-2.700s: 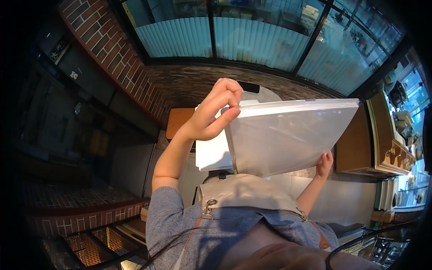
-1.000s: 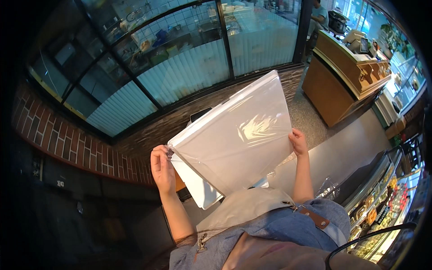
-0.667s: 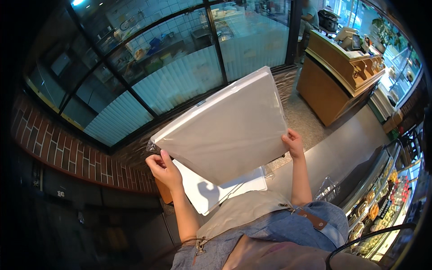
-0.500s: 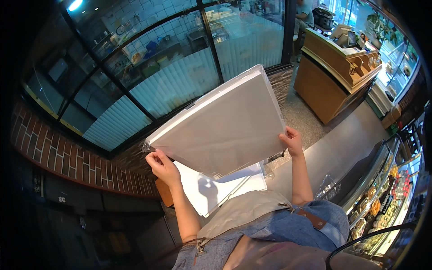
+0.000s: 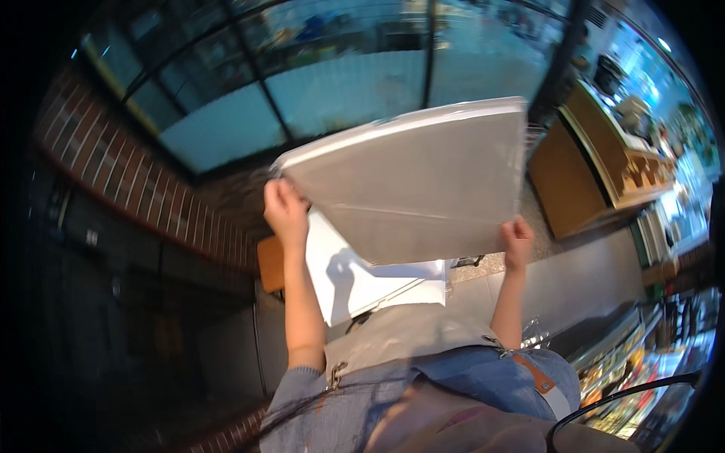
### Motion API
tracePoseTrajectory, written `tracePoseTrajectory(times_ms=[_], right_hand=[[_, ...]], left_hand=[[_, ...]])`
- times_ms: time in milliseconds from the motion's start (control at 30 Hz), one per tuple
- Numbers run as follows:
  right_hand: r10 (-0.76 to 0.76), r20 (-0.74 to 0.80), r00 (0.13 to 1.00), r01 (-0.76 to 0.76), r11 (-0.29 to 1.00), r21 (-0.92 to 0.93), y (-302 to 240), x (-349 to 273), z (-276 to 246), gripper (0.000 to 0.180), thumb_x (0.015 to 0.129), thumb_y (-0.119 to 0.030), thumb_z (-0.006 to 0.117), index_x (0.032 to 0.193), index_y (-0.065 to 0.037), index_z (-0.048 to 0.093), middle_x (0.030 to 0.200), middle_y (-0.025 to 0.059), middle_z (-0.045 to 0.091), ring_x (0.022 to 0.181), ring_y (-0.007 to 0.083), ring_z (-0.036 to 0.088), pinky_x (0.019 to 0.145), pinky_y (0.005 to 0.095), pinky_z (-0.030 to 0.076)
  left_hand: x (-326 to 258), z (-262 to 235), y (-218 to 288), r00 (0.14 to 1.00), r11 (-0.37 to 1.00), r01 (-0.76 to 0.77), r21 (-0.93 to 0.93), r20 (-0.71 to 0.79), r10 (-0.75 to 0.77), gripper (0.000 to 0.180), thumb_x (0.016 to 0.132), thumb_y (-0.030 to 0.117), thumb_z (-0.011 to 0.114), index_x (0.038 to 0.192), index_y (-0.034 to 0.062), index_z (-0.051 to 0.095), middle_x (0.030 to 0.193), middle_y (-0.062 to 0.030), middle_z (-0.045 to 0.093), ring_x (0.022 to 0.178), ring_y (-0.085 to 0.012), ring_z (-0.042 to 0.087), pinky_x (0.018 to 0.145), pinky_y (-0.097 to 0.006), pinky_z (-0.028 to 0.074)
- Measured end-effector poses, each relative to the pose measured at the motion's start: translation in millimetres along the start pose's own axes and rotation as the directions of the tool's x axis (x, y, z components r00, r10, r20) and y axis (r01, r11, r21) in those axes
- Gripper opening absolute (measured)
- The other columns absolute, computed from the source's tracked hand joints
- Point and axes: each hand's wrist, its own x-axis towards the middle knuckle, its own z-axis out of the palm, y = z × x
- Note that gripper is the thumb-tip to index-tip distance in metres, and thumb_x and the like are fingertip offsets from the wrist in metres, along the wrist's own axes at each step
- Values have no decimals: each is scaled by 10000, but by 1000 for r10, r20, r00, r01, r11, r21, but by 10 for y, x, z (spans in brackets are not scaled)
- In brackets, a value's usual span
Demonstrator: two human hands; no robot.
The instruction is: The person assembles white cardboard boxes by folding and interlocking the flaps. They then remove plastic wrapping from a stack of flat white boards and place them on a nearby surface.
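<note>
Both our hands are closed on the big grey sheet (image 5: pixel 415 189), left hand (image 5: pixel 285 211) and right hand (image 5: pixel 516 238) gripping its lower corners (fingers curled), so we judge it lifted above the white papers (image 5: pixel 362 272), not yet laid down.

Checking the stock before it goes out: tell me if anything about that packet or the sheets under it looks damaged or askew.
Nothing stands out. Both hands, left and right, hold the packet flat by its near corners; the white sheets below lie unbent.
</note>
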Motion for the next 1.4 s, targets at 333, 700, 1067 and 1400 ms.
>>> tracePoseTrajectory(times_ms=[333, 700, 1067, 1400], right_hand=[[5, 27, 1000, -7, 996, 93, -109, 149, 117, 297, 968, -79, 647, 1226, 64, 620, 1082, 53, 683, 987, 102, 619, 885, 227, 468], [-21, 25, 999, 16, 984, 179, -25, 245, 241, 211, 1007, -125, 600, 1172, 5, 616, 1046, 16, 660, 971, 103, 610, 852, 255, 494], [23, -9, 1000, -21, 983, 180, 110, 134, 436, 197, 1005, -124, 601, 1154, 4, 623, 1032, 23, 669, 931, 100, 624, 835, 259, 508], [79, 46, 996, -87, 978, 188, 22, 212, 554, 272, 1007, -129, 598, 1222, 38, 608, 1140, 82, 686, 1001, 144, 653, 865, 276, 530]], left_hand=[[49, -180, 224, 953, 717, 296, -631, 244, -178, 276, 1096, 253, 391, 878, 91, 437, 660, 2, 398, 582, -83, 379, 537, -237, 368], [-485, 277, 60, 999, 962, -15, 272, 46, 3, 357, 967, 385, 628, 881, 58, 511, 729, -17, 507, 593, -136, 472, 561, -296, 420], [-231, 70, -64, 1000, 999, -13, -36, 22, 14, 149, 1020, 73, 461, 880, 26, 448, 729, -62, 526, 619, -157, 515, 609, -314, 454], [-80, -394, -15, 861, 588, 507, -630, 394, -320, 233, 1073, 280, 466, 895, 142, 405, 661, 43, 338, 512, -39, 294, 432, -180, 230]])
